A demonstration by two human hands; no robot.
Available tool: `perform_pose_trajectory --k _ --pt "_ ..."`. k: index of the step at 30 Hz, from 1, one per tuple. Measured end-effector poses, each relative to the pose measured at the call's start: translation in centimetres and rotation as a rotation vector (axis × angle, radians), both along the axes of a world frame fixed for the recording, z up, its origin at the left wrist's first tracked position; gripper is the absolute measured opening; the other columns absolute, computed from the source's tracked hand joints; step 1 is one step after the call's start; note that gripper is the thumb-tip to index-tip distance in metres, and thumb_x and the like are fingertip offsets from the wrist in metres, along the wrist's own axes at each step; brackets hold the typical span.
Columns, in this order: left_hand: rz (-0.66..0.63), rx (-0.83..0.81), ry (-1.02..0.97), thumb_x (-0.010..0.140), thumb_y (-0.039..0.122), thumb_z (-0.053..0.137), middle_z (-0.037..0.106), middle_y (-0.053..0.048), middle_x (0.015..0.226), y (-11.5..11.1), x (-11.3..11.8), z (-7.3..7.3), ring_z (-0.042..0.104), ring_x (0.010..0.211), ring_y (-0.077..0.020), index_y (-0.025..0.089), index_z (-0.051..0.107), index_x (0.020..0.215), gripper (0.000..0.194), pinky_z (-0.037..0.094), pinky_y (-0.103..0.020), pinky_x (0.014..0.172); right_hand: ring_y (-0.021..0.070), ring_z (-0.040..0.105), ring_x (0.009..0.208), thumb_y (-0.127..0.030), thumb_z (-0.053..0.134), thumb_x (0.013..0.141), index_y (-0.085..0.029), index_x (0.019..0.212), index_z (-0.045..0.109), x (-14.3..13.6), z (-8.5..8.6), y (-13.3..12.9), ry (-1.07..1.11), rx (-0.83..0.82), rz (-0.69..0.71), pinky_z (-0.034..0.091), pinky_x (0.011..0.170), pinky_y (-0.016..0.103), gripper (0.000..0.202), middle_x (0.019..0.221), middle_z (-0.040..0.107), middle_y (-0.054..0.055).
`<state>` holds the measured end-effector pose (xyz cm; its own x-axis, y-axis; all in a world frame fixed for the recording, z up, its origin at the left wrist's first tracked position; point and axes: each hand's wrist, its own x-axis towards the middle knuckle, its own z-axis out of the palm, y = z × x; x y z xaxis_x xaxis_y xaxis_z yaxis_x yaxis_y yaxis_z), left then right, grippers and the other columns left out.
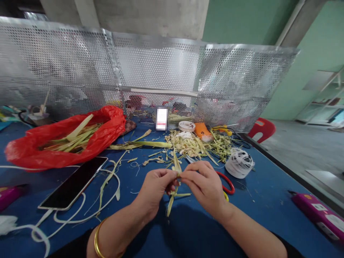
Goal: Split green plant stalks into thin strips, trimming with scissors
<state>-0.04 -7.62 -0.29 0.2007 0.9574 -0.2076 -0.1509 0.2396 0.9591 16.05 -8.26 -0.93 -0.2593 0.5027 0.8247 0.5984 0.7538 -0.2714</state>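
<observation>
Gold bangle (96,240) ran off lower edge; left hand (158,184) and right hand (205,184) pinched a pale leaf strip (176,165) over the worktop (258,211).
Grip hid part of strip; red-handled scissors (229,183) lay partly hidden by right hand.

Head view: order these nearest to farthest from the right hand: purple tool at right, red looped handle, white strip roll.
From the right hand:
1. Red looped handle: just right of the hand.
2. White strip roll: farther right and behind it.
3. Purple tool: far right, near the table edge.
</observation>
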Motion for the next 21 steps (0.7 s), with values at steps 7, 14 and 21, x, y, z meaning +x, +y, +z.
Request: perform_pose_trajectory --k 7,14,21 --pt "-0.030 0.038 0.011 0.067 0.035 0.067 0.055 -0.001 0.054 -0.39 0.05 0.26 0.044 0.050 -0.0093 0.014 0.062 0.052 0.026 0.034 -0.021 0.050 0.0138 0.058 0.070 -0.007 0.052 0.085 -0.020 0.086 0.067 0.06 -0.02 -0.45 -0.156 0.171 -0.038 0.044 0.075 0.032 0.019 0.076 0.064 0.003" --pt "-0.078 0.050 -0.006 0.070 0.032 0.064 0.057 -0.002 0.057 -0.49 -0.12 0.38 0.044 0.053 -0.0094 0.014 0.064 0.053 0.025 0.035 -0.021 0.052 0.0140 0.056 0.071 -0.005 0.052 0.085 -0.018 0.087 0.063 0.32 0.21 -0.33 -0.145 0.153 0.024 0.046 0.074 0.032 0.017 0.078 0.065 0.005" --pt "-0.106 -0.046 -0.113 0.068 0.033 0.067 0.059 -0.003 0.061 -0.93 0.23 0.62 0.048 0.054 -0.0094 0.013 0.066 0.060 0.022 0.037 -0.020 0.050 0.0164 0.056 0.075 -0.004 0.052 0.084 -0.017 0.087 0.059 0.65 -0.47 0.05 -0.200 0.167 0.036 0.048 0.078 0.035 0.015 0.080 0.063 0.006"
